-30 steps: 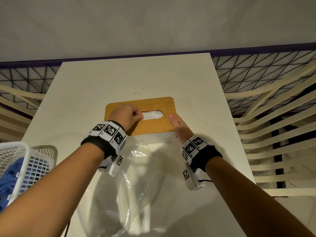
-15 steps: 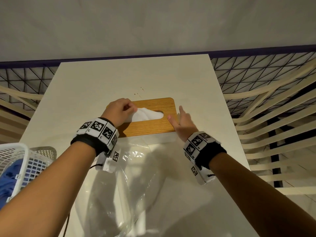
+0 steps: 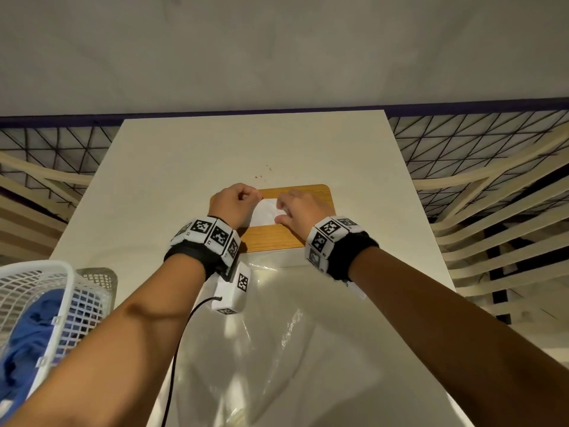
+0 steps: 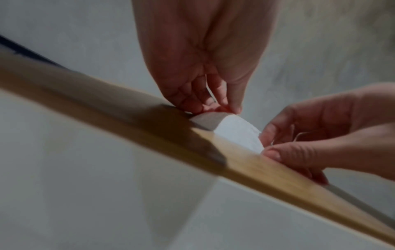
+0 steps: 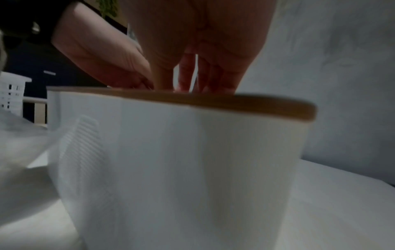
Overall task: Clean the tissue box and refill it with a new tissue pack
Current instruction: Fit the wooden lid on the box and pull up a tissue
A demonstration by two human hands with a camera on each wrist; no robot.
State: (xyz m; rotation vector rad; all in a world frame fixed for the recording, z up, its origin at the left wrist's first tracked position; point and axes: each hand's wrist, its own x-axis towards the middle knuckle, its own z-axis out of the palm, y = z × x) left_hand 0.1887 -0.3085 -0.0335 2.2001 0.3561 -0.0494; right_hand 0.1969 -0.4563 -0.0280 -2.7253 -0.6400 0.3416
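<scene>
The tissue box (image 3: 278, 238), white-walled with a wooden lid (image 3: 320, 195), stands mid-table (image 3: 184, 155), directly under both hands. A white tissue (image 3: 264, 212) rises from the lid's slot between them. The left hand (image 3: 234, 204) sits over the lid's left end, fingers curled, pinching the tissue's left edge. The right hand (image 3: 300, 209) rests over the slot's right side, thumb and fingers closed on the tissue's other edge. Clear plastic wrap (image 3: 277, 334) lies on the table just nearer than the box, and a white basket (image 3: 40, 291) stands at the near left.

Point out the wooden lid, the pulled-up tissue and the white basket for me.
wooden lid (image 3: 271, 240), head view, bare near edge.
tissue (image 4: 239, 133), left wrist view, lit white fold.
white basket (image 3: 58, 266), head view, top rim.
</scene>
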